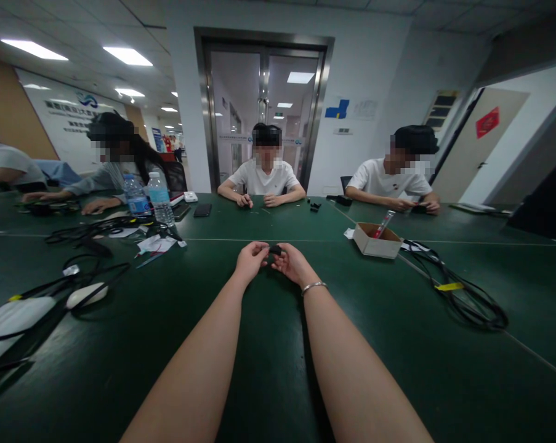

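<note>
Left hand [251, 262] and right hand [294, 263], fingers pinching one small black piece [275, 250], partly covered. Two plastic bottles [161, 200], left beyond fingers. One box [374, 247], right; contents hard to make out.

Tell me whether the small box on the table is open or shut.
Open: the small box has no lid over its top, and a slim reddish item pokes out above its rim.

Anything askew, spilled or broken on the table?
Nothing spilled or broken visible. Oddest bit: the black cables at left sprawl in a tangle by white scraps, unlike the coil at right. The held black piece is too small to judge.
</note>
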A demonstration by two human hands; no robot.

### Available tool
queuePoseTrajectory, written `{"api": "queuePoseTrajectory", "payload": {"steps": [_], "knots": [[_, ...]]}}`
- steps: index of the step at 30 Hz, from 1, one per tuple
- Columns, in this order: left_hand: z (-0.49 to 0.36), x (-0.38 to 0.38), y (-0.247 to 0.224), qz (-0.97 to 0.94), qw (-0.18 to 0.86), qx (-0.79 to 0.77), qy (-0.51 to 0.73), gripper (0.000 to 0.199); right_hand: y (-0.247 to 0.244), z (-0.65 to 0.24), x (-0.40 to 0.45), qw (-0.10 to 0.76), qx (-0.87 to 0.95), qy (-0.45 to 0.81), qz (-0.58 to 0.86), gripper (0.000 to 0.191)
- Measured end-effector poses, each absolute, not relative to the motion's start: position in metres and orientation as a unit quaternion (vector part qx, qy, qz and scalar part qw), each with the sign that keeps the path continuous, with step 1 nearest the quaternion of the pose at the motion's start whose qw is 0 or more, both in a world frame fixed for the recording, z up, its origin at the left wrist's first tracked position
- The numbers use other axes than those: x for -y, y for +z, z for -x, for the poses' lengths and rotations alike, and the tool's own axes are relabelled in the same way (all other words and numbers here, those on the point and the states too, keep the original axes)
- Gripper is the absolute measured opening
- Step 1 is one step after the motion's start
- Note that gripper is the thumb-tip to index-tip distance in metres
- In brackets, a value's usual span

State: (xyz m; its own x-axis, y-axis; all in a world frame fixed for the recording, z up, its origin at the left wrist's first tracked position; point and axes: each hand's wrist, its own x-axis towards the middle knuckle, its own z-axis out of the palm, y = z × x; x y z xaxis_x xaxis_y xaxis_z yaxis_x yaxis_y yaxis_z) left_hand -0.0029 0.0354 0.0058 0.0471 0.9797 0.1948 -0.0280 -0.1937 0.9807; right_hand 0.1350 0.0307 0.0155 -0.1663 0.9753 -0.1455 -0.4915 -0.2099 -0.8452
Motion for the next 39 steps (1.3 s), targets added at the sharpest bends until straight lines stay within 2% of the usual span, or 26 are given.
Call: {"api": "queuePoseTrajectory", "payload": {"steps": [4,9,22,33,39], "knots": [[0.011,-0.036,0.006,-0.558,0.467,-0.430,0.534,0.030,0.014,-0.136,-0.030,0.547,0.377,0.668,0.336,0.001],[0.019,-0.041,0.004,-0.573,0.458,-0.439,0.520,0.025,0.010,-0.138,-0.031,0.538,0.407,0.662,0.327,0.013],[0.017,-0.041,0.005,-0.571,0.445,-0.487,0.488,0.021,0.005,-0.140,-0.034,0.514,0.434,0.664,0.327,0.020],[0.020,-0.047,-0.001,-0.604,0.401,-0.514,0.459,0.039,0.010,-0.140,-0.028,0.505,0.439,0.670,0.321,0.024],[0.023,-0.047,-0.003,-0.641,0.335,-0.534,0.439,0.049,0.011,-0.141,-0.028,0.490,0.450,0.680,0.309,0.024]]}}
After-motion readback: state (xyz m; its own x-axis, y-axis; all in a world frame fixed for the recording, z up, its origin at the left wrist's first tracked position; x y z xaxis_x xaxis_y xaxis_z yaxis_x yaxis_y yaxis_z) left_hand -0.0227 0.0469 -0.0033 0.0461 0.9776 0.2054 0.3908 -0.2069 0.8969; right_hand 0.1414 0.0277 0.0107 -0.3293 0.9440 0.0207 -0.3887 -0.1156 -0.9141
